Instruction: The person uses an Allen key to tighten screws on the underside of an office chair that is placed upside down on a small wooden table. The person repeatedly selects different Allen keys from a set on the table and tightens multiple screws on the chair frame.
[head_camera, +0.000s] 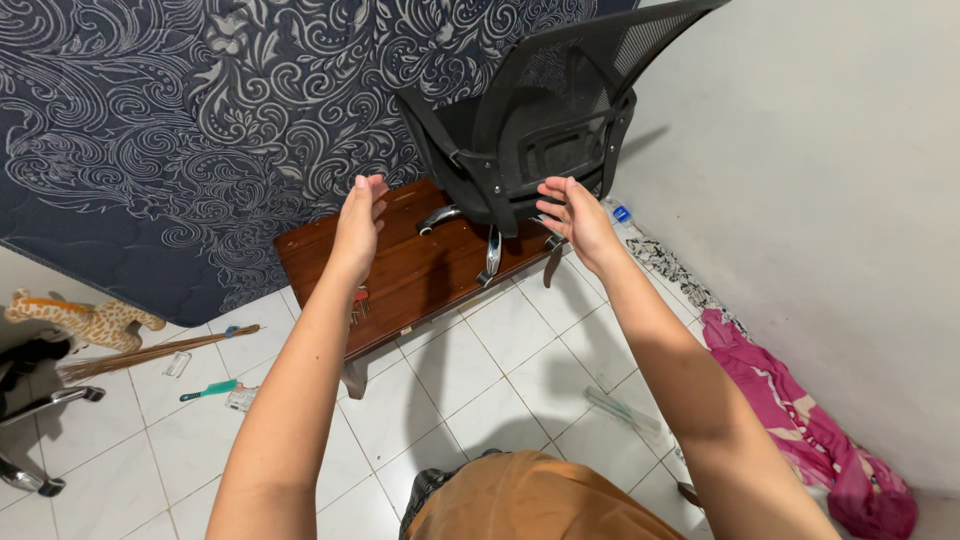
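At the far left a toy giraffe (85, 318) lies on the tiled floor (500, 370) beside a straw broom (160, 350), with a green-handled brush (210, 390) just below the broom and part of a chrome chair base (35, 440) at the edge. A dark patterned mattress (200, 130) leans behind them and fills the upper left. In front of it stands a low wooden table (400, 270). The left hand (358, 225) is raised over the table's left half, fingers (368, 192) loosely spread and slightly curled, holding nothing; its palm faces right toward the chair. The black mesh chair (545, 110) rests tilted on the table's right end, its backrest uppermost and its chrome arms (490, 250) lying against the wood. The chair sits between the two hands and a little beyond them: near the left hand's fingertips but apart from them. The right hand (578, 220) is also open, fingers (555, 192) spread and bent, with the fingertips just at the chair's lower frame; whether they touch it cannot be told. Farther right, a pink cloth (800, 420) lies bundled along the foot of the white wall (820, 200).
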